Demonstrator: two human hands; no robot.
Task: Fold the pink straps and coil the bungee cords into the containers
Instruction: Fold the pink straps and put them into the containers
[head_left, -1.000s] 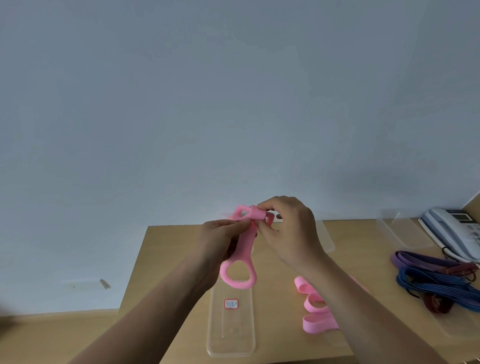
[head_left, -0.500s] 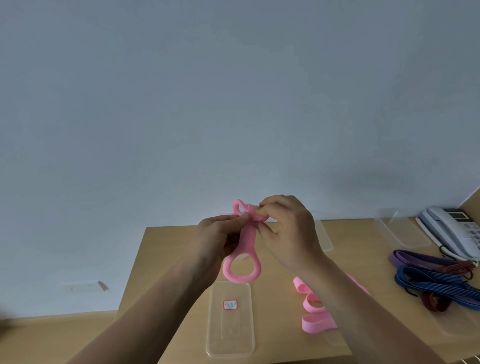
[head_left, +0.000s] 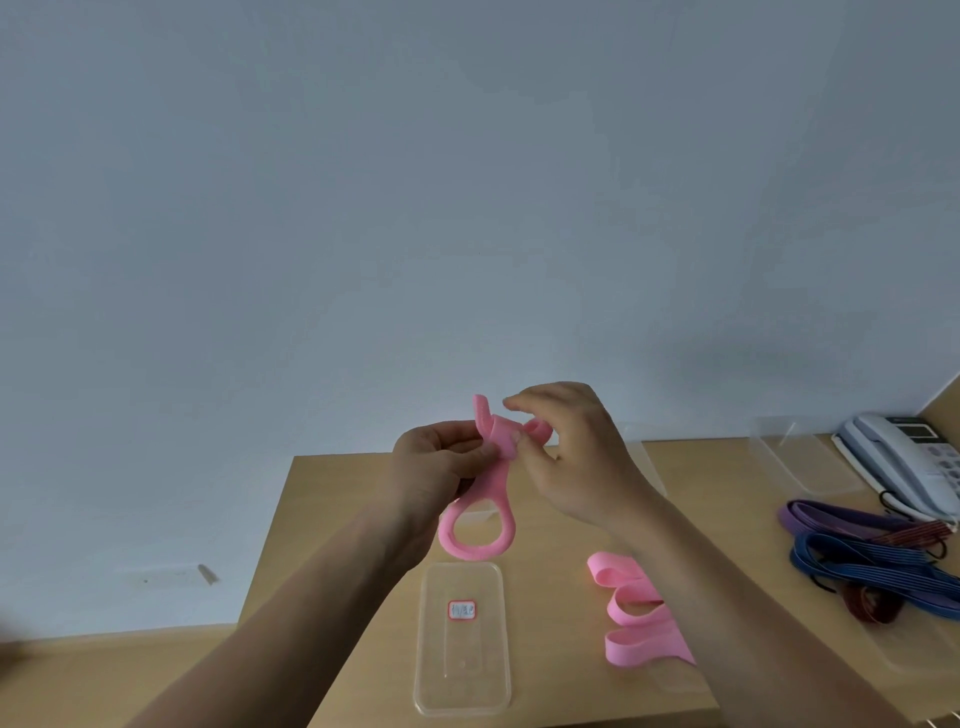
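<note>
I have the pink strap (head_left: 497, 483) up in the air above the labelled container (head_left: 462, 680), with both hands close together at its upper end. My left hand (head_left: 441, 462) pinches the folded bunch. My right hand (head_left: 576, 457) has its fingers curled round a small turn of strap just beside that pinch. To fold well, I judge I should hold the left pinch firm, lay each turn flat on the last, and make the folds no longer than the container. The strap's long axis runs near vertical, leaning slightly, and its open loop hangs down toward the container. The second pink strap (head_left: 639, 623) lies right of the container, and the bungee cords (head_left: 872, 566) lie farther right.
</note>
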